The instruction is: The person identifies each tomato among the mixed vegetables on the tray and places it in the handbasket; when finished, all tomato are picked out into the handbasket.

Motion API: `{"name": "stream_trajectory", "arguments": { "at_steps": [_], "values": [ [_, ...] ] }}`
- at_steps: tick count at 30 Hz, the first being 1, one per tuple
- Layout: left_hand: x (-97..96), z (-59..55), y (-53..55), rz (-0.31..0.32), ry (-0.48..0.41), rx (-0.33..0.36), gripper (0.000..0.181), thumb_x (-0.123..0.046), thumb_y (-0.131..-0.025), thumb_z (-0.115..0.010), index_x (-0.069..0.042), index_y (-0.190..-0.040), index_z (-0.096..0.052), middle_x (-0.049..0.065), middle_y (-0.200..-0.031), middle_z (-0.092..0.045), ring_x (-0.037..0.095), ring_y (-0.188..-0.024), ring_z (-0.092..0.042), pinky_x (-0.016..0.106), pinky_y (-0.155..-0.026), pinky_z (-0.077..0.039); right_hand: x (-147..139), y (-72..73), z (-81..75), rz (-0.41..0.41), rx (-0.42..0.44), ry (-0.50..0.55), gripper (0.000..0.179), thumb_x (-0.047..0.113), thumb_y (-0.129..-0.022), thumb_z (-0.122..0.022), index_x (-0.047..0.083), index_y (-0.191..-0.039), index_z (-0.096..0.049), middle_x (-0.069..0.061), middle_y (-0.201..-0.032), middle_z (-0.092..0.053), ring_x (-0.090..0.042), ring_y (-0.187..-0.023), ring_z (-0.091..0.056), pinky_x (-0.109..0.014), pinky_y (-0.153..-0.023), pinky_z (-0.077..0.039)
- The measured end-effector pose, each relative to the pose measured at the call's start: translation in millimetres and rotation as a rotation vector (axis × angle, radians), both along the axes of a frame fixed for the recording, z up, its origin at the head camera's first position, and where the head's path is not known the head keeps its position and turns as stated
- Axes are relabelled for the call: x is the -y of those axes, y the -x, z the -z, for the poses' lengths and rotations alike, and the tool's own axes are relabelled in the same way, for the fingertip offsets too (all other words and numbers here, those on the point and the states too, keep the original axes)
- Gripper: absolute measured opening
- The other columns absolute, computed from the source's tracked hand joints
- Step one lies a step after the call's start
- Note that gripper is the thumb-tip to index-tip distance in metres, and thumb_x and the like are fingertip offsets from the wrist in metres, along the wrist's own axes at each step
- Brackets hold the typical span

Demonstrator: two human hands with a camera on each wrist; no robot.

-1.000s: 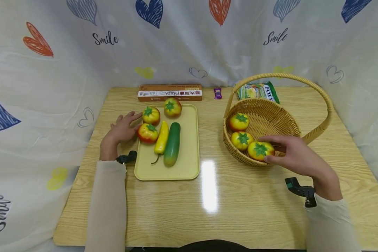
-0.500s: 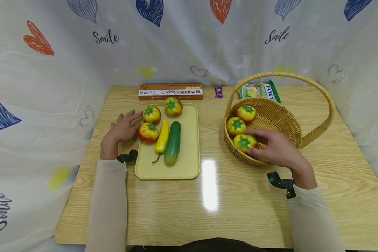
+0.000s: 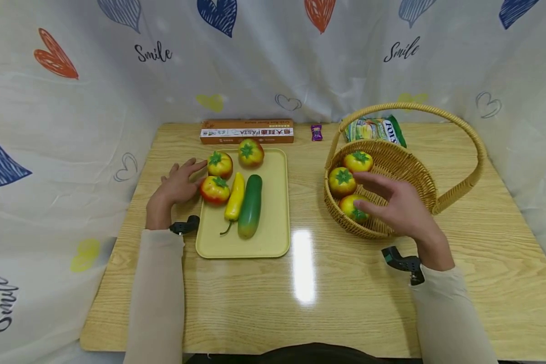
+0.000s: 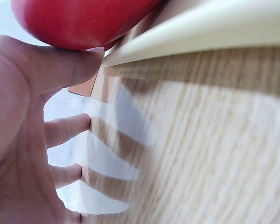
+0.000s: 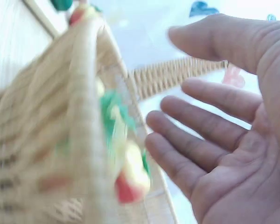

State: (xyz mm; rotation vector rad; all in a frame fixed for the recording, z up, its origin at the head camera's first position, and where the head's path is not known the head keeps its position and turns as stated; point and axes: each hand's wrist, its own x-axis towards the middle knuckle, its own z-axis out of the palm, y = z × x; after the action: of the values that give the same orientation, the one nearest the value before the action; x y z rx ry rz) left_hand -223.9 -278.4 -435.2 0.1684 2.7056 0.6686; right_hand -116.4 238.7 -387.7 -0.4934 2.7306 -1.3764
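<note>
My right hand (image 3: 398, 205) hovers over the front of a wicker basket (image 3: 425, 187), fingers spread and holding nothing. Below it, a red-and-yellow toy fruit with a green leafy top (image 3: 352, 207), like a tomato or persimmon, lies in the basket, partly covered by the thumb. Two more such fruits, a middle one (image 3: 341, 182) and a back one (image 3: 358, 162), lie along the basket's left wall. At the left, my left hand (image 3: 175, 187) rests with loose fingers beside a yellow tray (image 3: 273, 242). Its thumb is close against a red-and-yellow fruit (image 3: 215, 191) at the tray's edge.
On the tray are two more such fruits (image 3: 250, 153), a yellow pepper (image 3: 234, 198) and a green cucumber-like vegetable (image 3: 250, 207). Behind stand a pasta box (image 3: 246, 132), a purple-wrapped candy (image 3: 316, 132) and a green snack bag (image 3: 379, 130). The basket's tall handle (image 3: 475, 162) arches above it.
My right hand has moved left with a fruit into the basket's front left, then let go and lifted off it. The other basket fruits have shifted slightly. My left hand has stayed put.
</note>
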Motion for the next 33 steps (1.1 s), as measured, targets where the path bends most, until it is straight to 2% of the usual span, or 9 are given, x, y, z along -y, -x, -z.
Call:
{"name": "stream_trajectory", "arguments": {
  "at_steps": [4,7,11,16,24,28,33],
  "values": [
    [-0.8,-0.6,0.1,-0.002,-0.001,0.003,0.061,-0.046,-0.105,-0.045,-0.027,-0.16,-0.029,0.017,-0.169,-0.009,0.057,-0.149,0.006,0.084,-0.105,0.006,20.2,2.1,-9.1,-0.036,-0.059,0.127,0.052,0.016,-0.089,-0.078,0.024,-0.138,-0.062,-0.002,-0.138,-0.064,-0.018,-0.126,-0.062,-0.019,-0.104,-0.046],
    [-1.0,-0.8,0.6,0.0,-0.003,0.005,0.061,-0.045,-0.105,-0.046,-0.027,-0.16,-0.028,0.017,-0.169,-0.009,0.057,-0.149,0.006,0.084,-0.105,0.006,41.2,2.3,-22.0,-0.064,-0.096,0.204,0.051,0.009,-0.088,-0.078,0.018,-0.136,-0.064,-0.006,-0.136,-0.065,-0.015,-0.124,-0.063,-0.026,-0.106,-0.047],
    [-0.9,-0.6,1.0,0.0,-0.005,0.003,0.061,-0.045,-0.105,-0.047,-0.027,-0.16,-0.029,0.017,-0.169,-0.009,0.057,-0.149,0.006,0.084,-0.105,0.006,68.8,4.0,-41.4,-0.088,-0.103,0.231,0.051,0.007,-0.087,-0.078,0.009,-0.135,-0.063,-0.008,-0.135,-0.066,-0.02,-0.123,-0.063,-0.032,-0.107,-0.048],
    [0.2,0.4,1.5,-0.003,-0.013,0.006,0.06,-0.044,-0.105,-0.047,-0.027,-0.16,-0.029,0.016,-0.169,-0.009,0.056,-0.15,0.007,0.084,-0.105,0.007,97.6,15.9,-50.4,-0.12,-0.073,0.267,0.052,0.012,-0.087,-0.079,0.009,-0.137,-0.062,-0.004,-0.137,-0.065,-0.022,-0.128,-0.06,-0.042,-0.112,-0.043],
    [-0.3,-0.8,0.2,-0.009,-0.025,0.01,0.059,-0.041,-0.105,-0.048,-0.026,-0.16,-0.029,0.016,-0.169,-0.008,0.056,-0.149,0.008,0.084,-0.105,0.008,140.0,44.8,-44.2,-0.154,-0.127,0.377,0.055,0.009,-0.085,-0.08,0.002,-0.136,-0.061,-0.012,-0.137,-0.064,-0.027,-0.126,-0.061,-0.043,-0.111,-0.044],
    [-1.4,-2.2,-0.2,-0.004,-0.017,0.007,0.059,-0.038,-0.106,-0.048,-0.025,-0.16,-0.03,0.017,-0.169,-0.009,0.057,-0.149,0.006,0.084,-0.104,0.006,160.0,60.4,-38.2,-0.164,-0.143,0.433,0.054,0.007,-0.086,-0.079,0.0,-0.136,-0.061,-0.019,-0.136,-0.063,-0.033,-0.126,-0.061,-0.047,-0.111,-0.044],
    [-1.8,-2.1,0.1,-0.008,-0.013,0.009,0.059,-0.039,-0.105,-0.048,-0.025,-0.16,-0.03,0.017,-0.169,-0.009,0.057,-0.149,0.006,0.084,-0.105,0.007,181.9,91.8,-12.6,-0.139,-0.141,0.472,0.055,0.012,-0.085,-0.082,0.006,-0.136,-0.063,-0.013,-0.135,-0.066,-0.029,-0.126,-0.062,-0.043,-0.11,-0.046]
  ]
}}
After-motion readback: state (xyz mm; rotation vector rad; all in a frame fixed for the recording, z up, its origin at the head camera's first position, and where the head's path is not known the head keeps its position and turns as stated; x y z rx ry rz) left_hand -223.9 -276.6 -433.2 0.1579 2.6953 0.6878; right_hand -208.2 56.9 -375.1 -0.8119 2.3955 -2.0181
